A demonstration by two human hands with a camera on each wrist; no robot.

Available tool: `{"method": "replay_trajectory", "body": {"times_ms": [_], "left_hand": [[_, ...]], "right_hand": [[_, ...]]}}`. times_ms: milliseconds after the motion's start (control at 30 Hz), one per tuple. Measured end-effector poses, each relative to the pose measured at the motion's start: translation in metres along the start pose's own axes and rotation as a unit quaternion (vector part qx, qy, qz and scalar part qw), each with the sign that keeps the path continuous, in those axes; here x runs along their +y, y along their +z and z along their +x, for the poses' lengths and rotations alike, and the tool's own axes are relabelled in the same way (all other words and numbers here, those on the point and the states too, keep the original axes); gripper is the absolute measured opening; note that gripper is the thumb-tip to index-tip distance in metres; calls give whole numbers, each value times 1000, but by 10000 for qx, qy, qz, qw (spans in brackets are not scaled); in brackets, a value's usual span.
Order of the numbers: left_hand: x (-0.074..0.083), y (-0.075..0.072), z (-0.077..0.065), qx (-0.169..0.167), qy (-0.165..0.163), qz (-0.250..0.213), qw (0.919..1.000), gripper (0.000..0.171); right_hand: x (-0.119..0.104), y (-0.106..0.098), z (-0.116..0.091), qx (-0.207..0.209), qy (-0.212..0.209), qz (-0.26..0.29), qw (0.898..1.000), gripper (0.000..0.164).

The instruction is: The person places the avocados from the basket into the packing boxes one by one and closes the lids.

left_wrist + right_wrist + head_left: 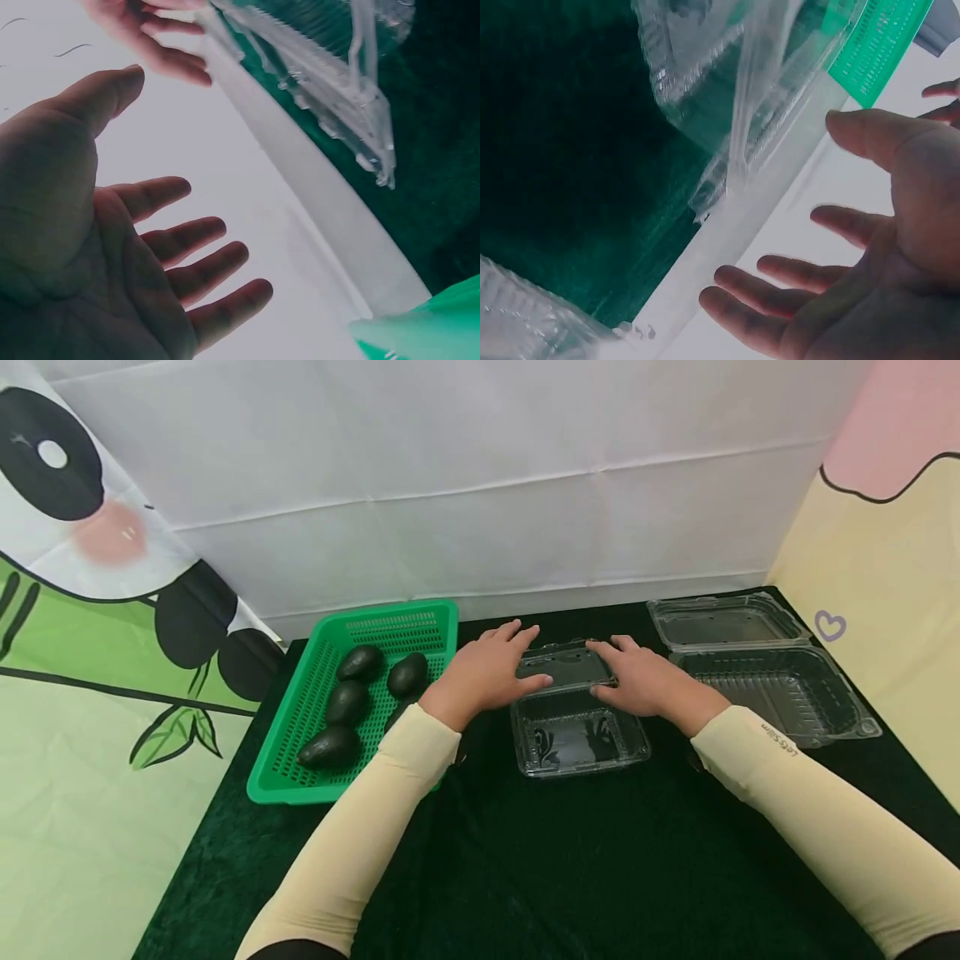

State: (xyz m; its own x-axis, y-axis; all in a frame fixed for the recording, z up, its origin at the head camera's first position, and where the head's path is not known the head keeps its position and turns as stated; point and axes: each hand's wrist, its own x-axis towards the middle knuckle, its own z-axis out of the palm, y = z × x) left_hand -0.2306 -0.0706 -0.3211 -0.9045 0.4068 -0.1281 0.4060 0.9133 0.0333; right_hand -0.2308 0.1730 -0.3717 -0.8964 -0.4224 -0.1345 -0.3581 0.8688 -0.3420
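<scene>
Head view: the left hand (487, 670) and the right hand (636, 680), fingers extended and spread apart, flank the lid (564, 670) of a small clear container (583, 737), which lies open at the middle of the dark green cloth (540, 860). Cloth extends from its near edge toward the wearer; a strip of it separates the container from a green basket (288, 794) of dark oval fruits (330, 747). Rightward, a larger clear container (772, 687), also open, borders the cloth's edge. Both wrist views show a gap between fingers and plastic.
</scene>
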Motion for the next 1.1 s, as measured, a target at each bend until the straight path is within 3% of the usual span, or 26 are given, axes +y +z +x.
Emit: {"method": "replay_trajectory", "body": {"times_ms": [267,433,567,767,967,1100], "left_hand": [[-12,-24,-34,252,3,-344,9991,86],[-30,-37,-53,473,-57,-456,9978,83],[-50,-42,-65,461,-242,-514,9973,80],[-83,-37,-73,237,-503,-505,9972,78],[-117,-27,-77,63,-682,-503,9964,75],[-132,-20,-78,-57,-789,-559,9953,77]], "right_hand": [[-4,17,-15,214,285,418,9985,88],[-8,23,-25,249,560,851,9945,89],[-10,26,-30,159,862,1043,9907,88],[-9,31,-35,-13,1081,1152,9874,86],[-5,35,-39,112,1124,1327,9847,83],[-1,39,-40,188,1108,1400,9838,81]]}}
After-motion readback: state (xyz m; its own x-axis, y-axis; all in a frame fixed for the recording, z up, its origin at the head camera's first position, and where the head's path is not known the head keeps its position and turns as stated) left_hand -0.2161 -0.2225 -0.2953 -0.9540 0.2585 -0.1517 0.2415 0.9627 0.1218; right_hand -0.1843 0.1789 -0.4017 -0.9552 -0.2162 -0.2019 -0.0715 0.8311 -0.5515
